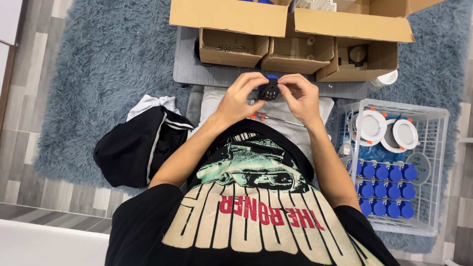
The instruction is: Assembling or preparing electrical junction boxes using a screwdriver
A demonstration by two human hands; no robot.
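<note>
At frame centre, slightly above the middle, the left hand (240, 96) and right hand (299, 98) pinch a small black part (269, 91) between their fingertips, both grips narrow and closed on it; a bit of blue shows at its top edge. The work looks like fitting or turning something small, so it would go best with the part held steady by one hand while the other makes the fine move, low over the lap so nothing dropped rolls into the rug (93, 74). A screwdriver (268, 117) lies just below the hands.

Left of centre, a black garment (133, 150) lies bundled on the rug. Along the top, three small open brown boxes (295, 51) sit side by side beneath a large open carton (231, 17); no labels can be made out. At right, a white wire basket (433, 148) holds round white discs (387, 130) above rows of blue caps (384, 189).
</note>
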